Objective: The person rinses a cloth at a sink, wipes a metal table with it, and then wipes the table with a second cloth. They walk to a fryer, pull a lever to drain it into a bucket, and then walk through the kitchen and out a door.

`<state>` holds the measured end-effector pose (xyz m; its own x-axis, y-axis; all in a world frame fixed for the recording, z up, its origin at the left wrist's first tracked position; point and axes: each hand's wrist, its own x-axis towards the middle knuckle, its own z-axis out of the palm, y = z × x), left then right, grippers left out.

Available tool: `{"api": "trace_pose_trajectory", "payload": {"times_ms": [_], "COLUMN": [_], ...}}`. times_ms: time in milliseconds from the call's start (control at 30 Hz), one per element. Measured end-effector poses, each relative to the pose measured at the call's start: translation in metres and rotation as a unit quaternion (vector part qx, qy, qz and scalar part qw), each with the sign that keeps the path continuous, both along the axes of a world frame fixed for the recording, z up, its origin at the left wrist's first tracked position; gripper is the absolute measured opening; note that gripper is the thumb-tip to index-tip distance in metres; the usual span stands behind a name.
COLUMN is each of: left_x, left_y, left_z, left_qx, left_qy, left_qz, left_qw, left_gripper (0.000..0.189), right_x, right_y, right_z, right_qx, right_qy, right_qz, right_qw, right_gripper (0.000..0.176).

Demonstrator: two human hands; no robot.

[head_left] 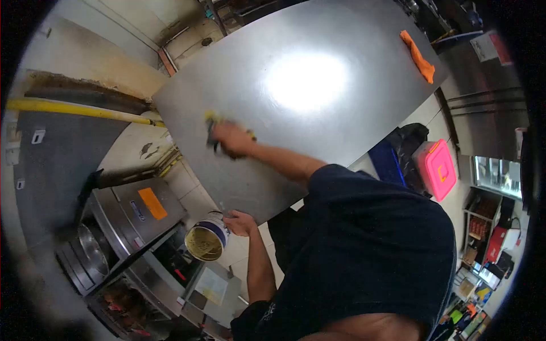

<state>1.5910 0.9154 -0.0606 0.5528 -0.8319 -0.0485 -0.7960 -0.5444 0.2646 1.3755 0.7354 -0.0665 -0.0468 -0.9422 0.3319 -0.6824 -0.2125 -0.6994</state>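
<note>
My left hand (242, 223) grips the side of a white and blue tub (211, 235) just off the near edge of the metal table (352, 96). The tub is tilted with its mouth towards me, and its inside looks yellowish. Over the table's left part, my right hand (232, 140) is closed round a dark and yellow object (212, 131), which motion blur makes hard to identify. A bright light reflects off the tabletop. An orange cloth (418, 58) lies crumpled near the table's far right edge.
Beside the table on the right are a pink-lidded box (439, 170), a black bag (414, 136) and a blue container (388, 159). Metal equipment with an orange patch (152, 203) stands at lower left. A yellow pipe (79, 108) runs along the left wall. Shelves with goods are at lower right.
</note>
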Motion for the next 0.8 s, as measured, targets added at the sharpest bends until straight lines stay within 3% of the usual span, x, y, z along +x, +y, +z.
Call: {"api": "trace_pose_trajectory", "payload": {"times_ms": [100,167,200,233,267,300,333,367,400,467,533,567,633,667,700,733,767,800], "left_x": [0.013,0.026,0.060,0.091,0.080,0.071,0.097,0.050,0.033,0.051,0.044,0.043,0.048,0.051,0.058,0.065,0.058,0.053], "left_y": [0.003,0.005,0.015,0.025,0.023,0.021,0.007,0.007,0.015,0.007,0.010,0.006,-0.013,-0.027,-0.034,-0.028,-0.019,-0.014], "left_z": [-0.016,-0.033,-0.104,-0.172,-0.136,-0.104,-0.146,-0.079,0.001,-0.047,-0.020,-0.005,-0.011,-0.028,-0.042,-0.025,0.025,0.060], "left_qx": [-0.017,-0.034,0.153,0.232,0.068,-0.126,-0.152,-0.231,-0.078,-0.192,-0.212,-0.238,-0.170,-0.077,0.019,0.021,0.195,0.356], "left_qy": [0.011,0.139,-0.172,-0.496,-0.286,-0.048,0.321,0.384,0.275,0.225,0.213,0.189,0.376,0.450,0.515,0.514,0.660,0.760], "left_qz": [-0.004,-0.019,-0.178,-0.305,-0.267,-0.262,-0.151,-0.122,-0.120,-0.215,-0.268,-0.319,-0.349,-0.341,-0.326,-0.330,-0.272,-0.197], "left_qw": [1.000,0.990,0.957,0.780,0.918,0.956,0.922,0.886,0.951,0.931,0.915,0.898,0.841,0.822,0.792,0.792,0.672,0.506], "left_gripper": [0.045,0.045,0.046,0.047,0.050,0.052,0.054,0.057,0.054,0.049,0.048,0.047,0.049,0.048,0.047,0.047,0.047,0.046], "right_x": [0.086,0.106,0.101,0.096,0.111,0.103,0.086,0.065,0.062,0.061,0.076,0.085,0.111,0.123,0.134,0.146,0.151,0.147], "right_y": [0.056,0.103,0.123,0.152,0.174,0.189,0.208,0.217,0.229,0.248,0.266,0.266,0.260,0.250,0.237,0.234,0.237,0.240], "right_z": [-0.014,-0.011,-0.007,0.014,-0.010,-0.044,-0.016,0.000,-0.007,-0.001,0.004,-0.001,0.038,0.032,0.020,0.011,0.024,0.061], "right_qx": [-0.038,0.024,0.068,0.169,0.088,0.135,0.123,0.072,0.052,0.041,0.076,0.083,0.247,0.244,0.223,0.199,0.196,0.237], "right_qy": [-0.001,-0.002,-0.013,-0.035,-0.087,-0.082,-0.048,-0.085,-0.033,0.019,-0.040,-0.054,-0.160,-0.161,-0.218,-0.273,-0.274,-0.408], "right_qz": [0.133,0.219,0.277,0.278,0.168,0.237,0.188,0.247,0.195,0.139,0.019,-0.024,-0.152,-0.156,-0.270,-0.378,-0.380,-0.289], "right_qw": [0.990,0.975,0.958,0.945,0.978,0.959,0.973,0.963,0.979,0.989,0.996,0.995,0.943,0.943,0.911,0.862,0.861,0.833], "right_gripper": [0.030,0.029,0.029,0.028,0.026,0.032,0.036,0.042,0.042,0.042,0.045,0.045,0.038,0.038,0.041,0.047,0.047,0.054]}}
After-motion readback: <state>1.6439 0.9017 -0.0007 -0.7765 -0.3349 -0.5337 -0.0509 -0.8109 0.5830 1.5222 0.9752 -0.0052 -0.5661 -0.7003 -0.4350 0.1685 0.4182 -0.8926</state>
